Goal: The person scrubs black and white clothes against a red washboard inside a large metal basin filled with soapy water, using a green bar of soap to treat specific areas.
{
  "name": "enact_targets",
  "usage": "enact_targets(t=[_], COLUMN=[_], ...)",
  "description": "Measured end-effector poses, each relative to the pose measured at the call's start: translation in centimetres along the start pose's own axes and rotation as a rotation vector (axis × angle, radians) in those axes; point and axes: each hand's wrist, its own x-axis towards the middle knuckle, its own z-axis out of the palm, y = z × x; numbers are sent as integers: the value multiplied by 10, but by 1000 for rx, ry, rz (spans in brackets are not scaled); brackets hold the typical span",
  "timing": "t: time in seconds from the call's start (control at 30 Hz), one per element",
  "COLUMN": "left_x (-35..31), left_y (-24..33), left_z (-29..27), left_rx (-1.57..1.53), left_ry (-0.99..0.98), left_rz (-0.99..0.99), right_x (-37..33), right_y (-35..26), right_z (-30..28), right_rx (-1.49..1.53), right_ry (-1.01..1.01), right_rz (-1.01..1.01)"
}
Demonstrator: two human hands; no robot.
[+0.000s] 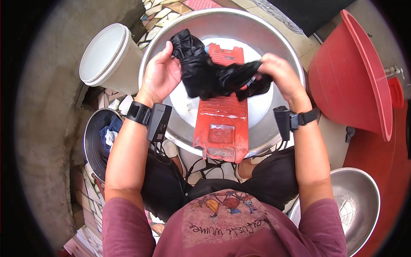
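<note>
A black, shiny wet-looking garment (pixel 193 68) is stretched between my two hands above a red washboard (pixel 223 109); its kind cannot be made out. My left hand (pixel 165 72) has the bunched left end, its thumb pointing up and its fingers mostly hidden by the fabric. At the other end my right hand (pixel 280 73) is closed round the fabric, slightly smeared by motion. The washboard leans in a large metal basin (pixel 286 47), its lower end over the near rim. Whitish, sudsy water (pixel 259 100) lies in the basin.
A lidded white bucket (pixel 104 55) stands at the left, above a dark bucket (pixel 95 141) with blue and white cloth. At the right are a big tilted red tub (pixel 342 77), a tap (pixel 393 70) and a smaller metal basin (pixel 353 201). A concrete wall (pixel 47 128) bounds the left.
</note>
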Motion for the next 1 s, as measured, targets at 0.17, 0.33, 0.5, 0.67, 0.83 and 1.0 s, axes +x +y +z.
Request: enact_targets(t=[0.17,0.33,0.5,0.67,0.83,1.0], left_x=[-9,-27,-59,-55,-40,-30], left_y=[0,0,-34,-58,-52,-55], left_z=[7,33,40,33,5,14], left_rx=[1,523,760,1151,1713,1021], left_ry=[-58,-163,-439,-755,-424,42], left_rz=[-53,-114,-493,-677,-460,-446], right_x=[-7,8,1,-11,-24,-33], right_y=[17,29,21,63,26,19], right_z=[27,32,68,63,46,62], right_rx=[-657,-328,-50,-262,365,609], right_ry=[-410,-50,-200,-273,-112,-42], right_rz=[-182,-102,552,424,465,256])
